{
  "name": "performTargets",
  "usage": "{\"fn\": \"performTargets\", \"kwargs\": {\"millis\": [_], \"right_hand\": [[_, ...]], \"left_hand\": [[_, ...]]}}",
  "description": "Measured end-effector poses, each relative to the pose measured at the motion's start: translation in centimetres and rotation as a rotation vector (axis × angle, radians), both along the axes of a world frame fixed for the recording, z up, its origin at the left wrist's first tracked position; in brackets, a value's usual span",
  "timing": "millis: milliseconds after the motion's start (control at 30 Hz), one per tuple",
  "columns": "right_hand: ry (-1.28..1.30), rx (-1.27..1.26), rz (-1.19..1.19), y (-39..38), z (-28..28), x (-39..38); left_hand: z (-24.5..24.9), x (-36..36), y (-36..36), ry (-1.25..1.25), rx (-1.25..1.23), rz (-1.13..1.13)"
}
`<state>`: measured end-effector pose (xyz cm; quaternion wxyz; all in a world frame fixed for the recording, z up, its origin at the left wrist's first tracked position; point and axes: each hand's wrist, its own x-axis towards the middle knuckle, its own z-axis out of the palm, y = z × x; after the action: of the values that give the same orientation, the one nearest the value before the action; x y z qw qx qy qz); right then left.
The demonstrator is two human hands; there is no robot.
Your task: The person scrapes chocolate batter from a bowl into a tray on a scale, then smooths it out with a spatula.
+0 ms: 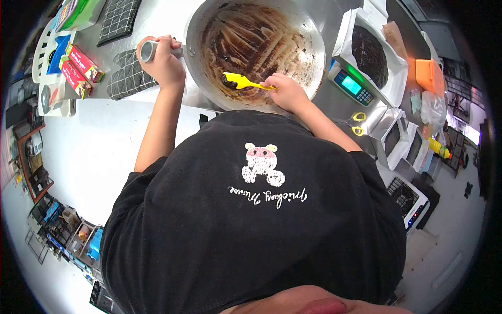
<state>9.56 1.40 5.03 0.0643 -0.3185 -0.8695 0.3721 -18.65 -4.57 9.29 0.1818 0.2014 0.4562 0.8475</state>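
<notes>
A large metal pan (308,31) smeared with dark brown residue sits on the steel counter in front of me. My left hand (162,60) is wrapped around the pan's grey handle (149,51) at the left. My right hand (286,91) grips a yellow spatula (241,81), whose blade rests on the pan's near inner wall with a dark lump on its tip.
A foil bag of dark powder (369,55) stands on a digital scale (351,86) to the right. Yellow-handled scissors (357,123), more foil bags (393,137) and an orange container (428,73) lie further right. Checked cloths (128,78) and red boxes (78,68) sit at the left.
</notes>
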Motion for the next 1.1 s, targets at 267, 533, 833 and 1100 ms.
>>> {"fn": "performTargets", "kwargs": {"millis": [267,533,833,1100], "right_hand": [[-0.069,0.095,-0.215,3.6,0.6,0.7],[-0.135,0.081,-0.146,1.6,-1.2,0.0],[-0.129,0.013,-0.127,1.4,-0.5,-0.4],[-0.096,-0.012,-0.077,1.3,-1.2,-0.6]], "left_hand": [[0.2,-0.1,0.0,0.003,-0.018,0.005],[-0.3,-0.3,-0.2,-0.039,-0.018,0.010],[-0.1,-0.5,0.1,-0.022,-0.030,-0.001],[-0.7,-0.7,0.0,-0.036,-0.005,-0.002]]}}
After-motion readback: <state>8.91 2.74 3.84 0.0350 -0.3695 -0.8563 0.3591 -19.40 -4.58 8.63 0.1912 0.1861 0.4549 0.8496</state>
